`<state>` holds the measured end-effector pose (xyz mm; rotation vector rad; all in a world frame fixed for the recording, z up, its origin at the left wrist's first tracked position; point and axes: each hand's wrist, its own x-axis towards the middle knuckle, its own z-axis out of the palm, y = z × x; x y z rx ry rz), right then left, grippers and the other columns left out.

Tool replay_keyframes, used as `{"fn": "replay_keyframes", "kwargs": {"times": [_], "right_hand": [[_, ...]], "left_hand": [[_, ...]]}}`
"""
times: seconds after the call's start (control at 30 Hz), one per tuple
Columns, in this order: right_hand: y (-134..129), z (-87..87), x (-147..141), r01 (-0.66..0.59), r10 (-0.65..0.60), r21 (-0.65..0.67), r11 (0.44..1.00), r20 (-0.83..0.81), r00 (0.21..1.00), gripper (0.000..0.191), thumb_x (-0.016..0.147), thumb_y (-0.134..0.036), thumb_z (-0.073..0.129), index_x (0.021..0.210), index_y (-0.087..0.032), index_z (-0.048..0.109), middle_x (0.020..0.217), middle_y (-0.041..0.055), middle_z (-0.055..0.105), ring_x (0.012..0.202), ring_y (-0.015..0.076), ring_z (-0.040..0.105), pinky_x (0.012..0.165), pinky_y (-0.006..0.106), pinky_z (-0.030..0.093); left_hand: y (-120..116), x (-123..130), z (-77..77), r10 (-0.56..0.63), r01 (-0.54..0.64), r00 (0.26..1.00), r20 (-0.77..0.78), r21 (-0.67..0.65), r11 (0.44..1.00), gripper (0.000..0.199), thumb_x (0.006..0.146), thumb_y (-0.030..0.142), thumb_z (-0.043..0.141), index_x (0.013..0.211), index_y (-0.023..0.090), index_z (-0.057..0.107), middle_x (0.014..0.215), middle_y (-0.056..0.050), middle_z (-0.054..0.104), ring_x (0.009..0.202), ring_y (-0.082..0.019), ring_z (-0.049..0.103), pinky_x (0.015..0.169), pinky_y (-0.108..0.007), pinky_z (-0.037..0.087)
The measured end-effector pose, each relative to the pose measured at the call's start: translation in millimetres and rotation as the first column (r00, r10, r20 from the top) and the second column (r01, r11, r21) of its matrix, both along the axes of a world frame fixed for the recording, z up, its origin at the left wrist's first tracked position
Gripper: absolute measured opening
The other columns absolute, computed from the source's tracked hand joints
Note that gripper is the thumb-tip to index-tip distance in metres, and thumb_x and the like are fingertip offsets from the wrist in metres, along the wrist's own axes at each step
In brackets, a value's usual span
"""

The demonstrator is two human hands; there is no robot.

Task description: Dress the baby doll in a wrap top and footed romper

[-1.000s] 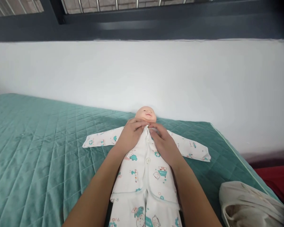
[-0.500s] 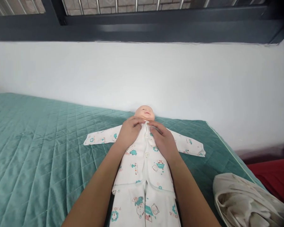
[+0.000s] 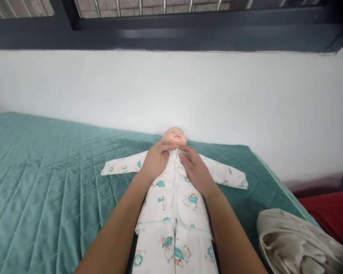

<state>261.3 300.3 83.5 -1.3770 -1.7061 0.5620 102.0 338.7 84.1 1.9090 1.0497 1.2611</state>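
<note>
A baby doll lies on its back with its head near the wall, dressed in a white printed shirt and matching trousers. Both sleeves stretch out sideways. At the collar, my left hand pinches the left edge of the shirt just under the chin. My right hand has its fingers closed on the right side of the same collar, close to the left fingertips. A button shows lower on the shirt front. The fastening under my fingertips is partly hidden.
The doll rests on a green quilted cover. A beige cloth bundle lies at the lower right, beside red fabric. A white wall rises behind, below a dark window frame.
My right hand has shifted slightly left along the collar, nearer my left fingertips. My left hand has barely moved.
</note>
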Motion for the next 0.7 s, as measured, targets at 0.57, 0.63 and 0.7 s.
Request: {"fn": "replay_keyframes", "kwargs": {"times": [0.57,0.63,0.7], "right_hand": [[1.0,2.2,-1.0,-0.08,0.068,0.087,0.993,0.125,0.99,0.034,0.097,-0.029,0.037,0.124,-0.027,0.058,0.13,0.0028,0.059,0.126,0.0215,0.046,0.109,0.04,0.033],[0.4,1.8,-1.8,-0.046,0.038,0.084,0.995,0.099,0.994,0.033,0.096,-0.029,0.038,0.122,-0.026,0.059,0.127,0.0036,0.059,0.124,0.0219,0.045,0.108,0.041,0.033],[0.1,0.4,-2.1,-0.018,0.012,0.084,0.996,0.067,0.998,0.032,0.096,-0.029,0.04,0.122,-0.026,0.059,0.125,0.004,0.059,0.122,0.0222,0.045,0.107,0.041,0.034]], "left_hand": [[1.7,2.7,-3.4,0.1,-0.085,0.981,-0.166,0.096,0.992,0.027,0.091,0.011,0.044,0.097,0.022,0.067,0.109,-0.002,0.069,0.109,-0.02,0.058,0.1,-0.037,0.045],[2.2,2.3,-3.7,0.096,-0.082,0.98,-0.172,0.09,0.993,0.029,0.091,0.011,0.043,0.098,0.024,0.068,0.111,-0.001,0.069,0.11,-0.02,0.057,0.101,-0.037,0.044],[2.0,1.9,-3.0,0.099,-0.085,0.982,-0.164,0.087,0.993,0.029,0.091,0.011,0.044,0.098,0.024,0.068,0.111,-0.001,0.069,0.111,-0.02,0.057,0.101,-0.036,0.044]]}}
